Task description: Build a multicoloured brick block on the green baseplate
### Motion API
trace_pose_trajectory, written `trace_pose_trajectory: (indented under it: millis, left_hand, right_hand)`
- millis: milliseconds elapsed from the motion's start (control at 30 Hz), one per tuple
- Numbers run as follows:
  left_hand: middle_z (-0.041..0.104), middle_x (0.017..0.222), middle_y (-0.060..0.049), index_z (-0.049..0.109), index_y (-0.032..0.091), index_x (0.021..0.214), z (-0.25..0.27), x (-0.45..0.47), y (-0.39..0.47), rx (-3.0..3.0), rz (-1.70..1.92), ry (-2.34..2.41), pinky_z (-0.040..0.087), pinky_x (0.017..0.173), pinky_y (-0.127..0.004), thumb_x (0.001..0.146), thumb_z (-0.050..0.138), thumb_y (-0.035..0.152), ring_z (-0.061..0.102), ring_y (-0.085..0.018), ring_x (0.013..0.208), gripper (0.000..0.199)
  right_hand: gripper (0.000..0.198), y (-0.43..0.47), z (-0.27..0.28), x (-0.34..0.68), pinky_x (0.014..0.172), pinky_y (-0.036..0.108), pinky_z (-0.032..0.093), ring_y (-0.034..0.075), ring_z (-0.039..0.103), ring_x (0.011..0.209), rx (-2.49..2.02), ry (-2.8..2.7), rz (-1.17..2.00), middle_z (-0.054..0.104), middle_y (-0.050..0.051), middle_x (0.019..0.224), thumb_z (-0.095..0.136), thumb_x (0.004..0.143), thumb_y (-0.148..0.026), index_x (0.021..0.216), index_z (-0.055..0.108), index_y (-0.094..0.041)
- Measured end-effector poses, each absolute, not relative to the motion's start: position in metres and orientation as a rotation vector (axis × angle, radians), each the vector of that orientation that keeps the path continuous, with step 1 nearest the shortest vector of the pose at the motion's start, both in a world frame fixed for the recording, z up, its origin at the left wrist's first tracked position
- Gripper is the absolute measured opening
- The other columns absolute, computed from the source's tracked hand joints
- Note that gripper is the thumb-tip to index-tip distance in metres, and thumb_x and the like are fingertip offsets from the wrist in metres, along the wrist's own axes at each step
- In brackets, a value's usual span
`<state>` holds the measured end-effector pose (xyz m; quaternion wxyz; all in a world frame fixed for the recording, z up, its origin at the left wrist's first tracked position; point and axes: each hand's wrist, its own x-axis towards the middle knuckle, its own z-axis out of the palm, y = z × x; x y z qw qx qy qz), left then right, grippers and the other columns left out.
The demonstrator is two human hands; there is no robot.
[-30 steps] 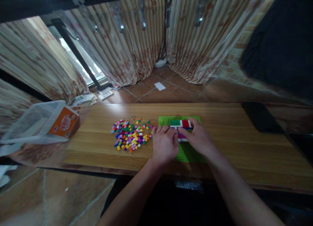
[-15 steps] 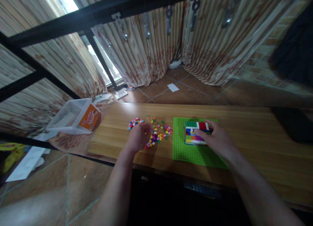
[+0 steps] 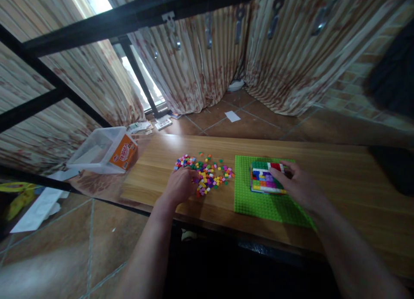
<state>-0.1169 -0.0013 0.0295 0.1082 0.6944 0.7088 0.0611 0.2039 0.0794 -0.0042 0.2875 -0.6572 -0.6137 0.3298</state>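
My left hand [image 3: 181, 185] is in the scattered pile of small coloured toy bricks [image 3: 207, 176], palm down with bent fingers drawn together. The fingertips are hidden, so I cannot make out what they pinch. My right hand [image 3: 297, 182] grips a rectangular brick build [image 3: 263, 178] at its right side, the thumb on its top and the fingers round the far right corner. The build has a multicoloured top of green, red, white, blue, purple and yellow bricks. It sits on a green studded baseplate [image 3: 246, 204].
The wooden table [image 3: 148, 165] carries the bricks and baseplate. A clear plastic bin [image 3: 93, 157] with an orange label stands beyond its left end. A dark flat object [image 3: 394, 169] lies at the right. Metal bars [image 3: 129, 25] cross above, before curtains [image 3: 207, 70].
My left hand has lowered from above the bricks into the pile. My right hand has shifted slightly toward the build's right edge, uncovering more of its top. The view has moved a little left.
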Motion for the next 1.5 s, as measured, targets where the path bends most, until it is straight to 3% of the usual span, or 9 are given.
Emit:
trace_pose_trajectory:
  millis: [167, 333, 633, 1000, 1300, 1500]
  left_hand:
    - [0.071, 0.089, -0.005, 0.073, 0.022, 0.083, 0.034, -0.116, 0.001, 2.042, 0.261, 2.053, 0.045, 0.077, -0.028, 0.076, 0.061, 0.021, 0.063, -0.018, 0.082, 0.014]
    - [0.069, 0.083, -0.003, 0.069, 0.019, 0.085, 0.04, -0.107, 0.007, 1.946, 0.59, 1.917, 0.045, 0.068, -0.024, 0.08, 0.058, 0.023, 0.06, -0.013, 0.072, 0.012]
    - [0.07, 0.088, -0.001, 0.065, 0.018, 0.084, 0.035, -0.04, 0.018, 1.876, 0.903, 1.497, 0.048, 0.078, -0.024, 0.082, 0.055, 0.017, 0.062, -0.013, 0.081, 0.01]
    - [0.065, 0.08, 0.0, 0.062, 0.018, 0.085, 0.024, -0.015, 0.024, 1.94, 0.819, 1.504, 0.045, 0.066, -0.022, 0.081, 0.052, 0.013, 0.058, -0.012, 0.07, 0.012]
    - [0.066, 0.088, -0.006, 0.063, 0.02, 0.086, 0.023, -0.028, 0.017, 2.221, 0.441, 1.928, 0.049, 0.075, -0.029, 0.083, 0.049, 0.013, 0.063, -0.019, 0.084, 0.017]
    - [0.068, 0.093, -0.006, 0.068, 0.022, 0.089, 0.025, -0.055, 0.016, 2.145, 0.513, 1.935, 0.05, 0.079, -0.029, 0.079, 0.054, 0.014, 0.064, -0.019, 0.09, 0.019]
  right_hand:
    - [0.065, 0.081, -0.005, 0.204, 0.086, 0.046, 0.051, 0.029, 0.067, 0.094, -1.708, -1.646, 0.89, 0.07, 0.016, 0.107, 0.061, 0.077, -0.058, 0.123, 0.059, -0.013]
    - [0.059, 0.082, -0.002, 0.202, 0.082, 0.041, 0.051, 0.026, 0.067, 0.089, -1.706, -1.624, 0.864, 0.071, 0.014, 0.103, 0.059, 0.079, -0.055, 0.12, 0.061, -0.013]
    - [0.05, 0.085, -0.002, 0.203, 0.077, 0.037, 0.051, 0.021, 0.066, 0.082, -1.615, -1.484, 0.932, 0.07, 0.012, 0.099, 0.058, 0.08, -0.05, 0.114, 0.064, -0.014]
    - [0.048, 0.085, 0.004, 0.211, 0.078, 0.039, 0.052, 0.023, 0.066, 0.081, -1.634, -1.485, 0.895, 0.071, 0.01, 0.095, 0.06, 0.076, -0.049, 0.11, 0.067, -0.016]
    - [0.043, 0.085, 0.005, 0.211, 0.076, 0.043, 0.054, 0.027, 0.068, 0.081, -1.689, -1.57, 0.854, 0.074, 0.011, 0.092, 0.061, 0.076, -0.051, 0.101, 0.072, -0.018]
    - [0.039, 0.089, 0.003, 0.215, 0.073, 0.048, 0.054, 0.031, 0.068, 0.078, -1.72, -1.641, 0.774, 0.074, 0.009, 0.089, 0.059, 0.076, -0.053, 0.097, 0.072, -0.023]
